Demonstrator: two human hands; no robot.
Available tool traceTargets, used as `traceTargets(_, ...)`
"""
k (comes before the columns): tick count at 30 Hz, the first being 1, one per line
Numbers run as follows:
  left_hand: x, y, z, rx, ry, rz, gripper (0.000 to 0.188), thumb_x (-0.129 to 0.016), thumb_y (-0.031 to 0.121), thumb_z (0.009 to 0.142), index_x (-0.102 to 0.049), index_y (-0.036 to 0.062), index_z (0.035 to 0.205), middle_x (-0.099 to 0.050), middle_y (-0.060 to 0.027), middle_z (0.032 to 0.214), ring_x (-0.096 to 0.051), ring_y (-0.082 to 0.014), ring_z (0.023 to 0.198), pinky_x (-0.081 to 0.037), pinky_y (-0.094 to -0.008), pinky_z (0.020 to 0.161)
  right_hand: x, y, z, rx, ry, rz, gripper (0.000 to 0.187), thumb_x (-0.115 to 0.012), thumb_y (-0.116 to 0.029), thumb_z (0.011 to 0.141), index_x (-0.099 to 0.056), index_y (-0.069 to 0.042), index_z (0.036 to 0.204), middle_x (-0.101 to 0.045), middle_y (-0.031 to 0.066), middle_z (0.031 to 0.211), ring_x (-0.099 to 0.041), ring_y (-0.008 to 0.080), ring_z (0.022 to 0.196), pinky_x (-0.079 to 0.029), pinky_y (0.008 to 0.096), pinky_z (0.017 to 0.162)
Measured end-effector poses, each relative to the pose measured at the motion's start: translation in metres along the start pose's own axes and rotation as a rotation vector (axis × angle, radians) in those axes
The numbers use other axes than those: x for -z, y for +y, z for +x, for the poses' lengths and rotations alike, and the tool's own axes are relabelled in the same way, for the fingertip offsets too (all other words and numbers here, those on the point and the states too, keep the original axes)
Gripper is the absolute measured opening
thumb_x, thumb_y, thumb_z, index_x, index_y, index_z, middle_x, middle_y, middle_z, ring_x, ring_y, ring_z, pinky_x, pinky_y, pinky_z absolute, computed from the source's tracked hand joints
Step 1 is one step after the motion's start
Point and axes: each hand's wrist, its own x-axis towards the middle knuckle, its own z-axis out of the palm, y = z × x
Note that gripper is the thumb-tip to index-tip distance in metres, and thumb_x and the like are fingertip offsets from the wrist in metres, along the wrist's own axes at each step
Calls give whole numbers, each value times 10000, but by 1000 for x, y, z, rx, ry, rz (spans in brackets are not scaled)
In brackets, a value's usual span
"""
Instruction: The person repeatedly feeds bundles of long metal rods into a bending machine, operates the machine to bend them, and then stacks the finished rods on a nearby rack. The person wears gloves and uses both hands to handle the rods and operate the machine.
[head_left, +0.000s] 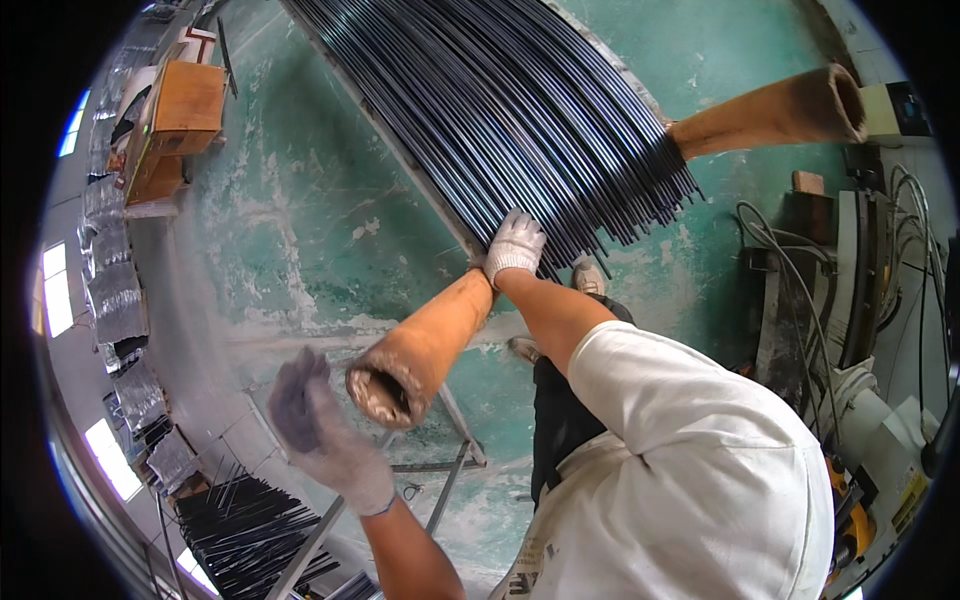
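My left hand (pixel 328 432), in a white knit glove with a grey palm, is raised beside the wide hollow end of an orange-brown roller (pixel 425 345). Its fingers point up, stretched out and slightly blurred, with nothing in them. At the near-left corner of a wide layer of long, thin dark rods (pixel 520 130) is my right hand (pixel 516 243), also gloved. Its fingers bend over the outermost rods, close to their ends and the roller's inner end; the fingertips are partly hidden. The rods lie side by side, their near ends uneven.
A second orange-brown roller (pixel 765 115) sticks out on the right. Below my left hand are a metal frame (pixel 455 470) and a pile of dark rods (pixel 245 535). Machinery with hoses (pixel 800 290) stands at right. Cardboard boxes (pixel 190 95) and silvery wrapped bundles (pixel 115 275) line the left.
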Motion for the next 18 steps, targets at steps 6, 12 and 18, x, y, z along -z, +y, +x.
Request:
traceTargets(6,-56,3,2,-233,-334,344,174,-611,40,1109,-718,-89,1157,-760,-166,1094,-730,-249,1051,-576,-391,922,-8,4,14,-24,-131,209,225,-582,-122,1084,-741,-13,1201,-783,193,1214,-772,350,1181,-653,462,970)
traceTargets(12,-48,-9,26,-30,-262,232,133,-664,44,1090,-722,-75,1108,-717,-99,966,-674,-188,914,-549,-349,857,11,26,26,62,-395,248,250,-655,-160,1039,-803,-26,1191,-799,231,1266,-774,381,1213,-631,486,1033)
traceTargets(18,-58,6,35,90,-225,231,142,-668,64,1090,-714,-66,1057,-703,-75,917,-647,-162,855,-531,-314,814,29,60,56,25,-564,427,564,-838,-302,848,-771,11,1312,-785,263,1292,-753,392,1226,-594,454,1089)
